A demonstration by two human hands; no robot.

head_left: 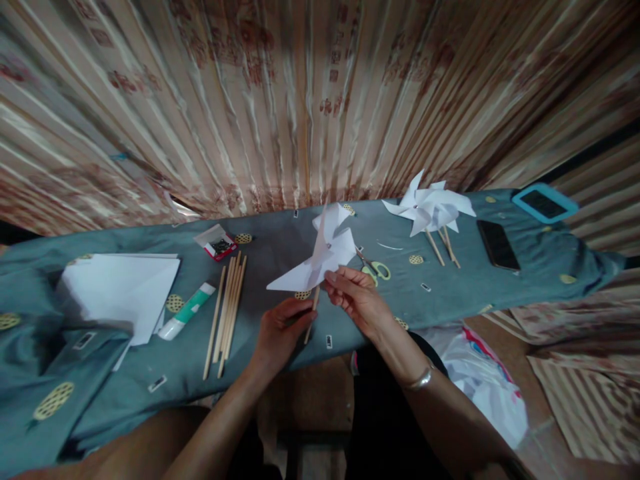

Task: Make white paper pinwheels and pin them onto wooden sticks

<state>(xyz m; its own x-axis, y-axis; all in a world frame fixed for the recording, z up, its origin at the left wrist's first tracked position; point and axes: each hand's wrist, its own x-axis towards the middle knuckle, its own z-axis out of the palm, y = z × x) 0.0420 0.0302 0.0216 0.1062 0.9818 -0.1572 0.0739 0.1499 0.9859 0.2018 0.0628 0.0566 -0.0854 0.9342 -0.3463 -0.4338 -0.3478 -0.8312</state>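
Note:
A white paper pinwheel [327, 250] on a thin wooden stick [315, 307] is held up over the middle of the cloth-covered table. My left hand [283, 333] pinches the stick just below the blades. With thumb and fingertips, my right hand [357, 297] grips the lower edge of a paper blade. A pin shows at the pinwheel's centre. Behind my right hand lie scissors [377, 270] with yellow-green handles, partly covered by the hand and paper.
On the left are white paper sheets [135, 287], a glue stick [187, 311], several wooden sticks [230, 307] and an open box of pins [220, 247]. Finished pinwheels [433, 207], a phone [497, 245] and a blue-framed device [545, 202] lie right. A plastic bag [485, 387] is below.

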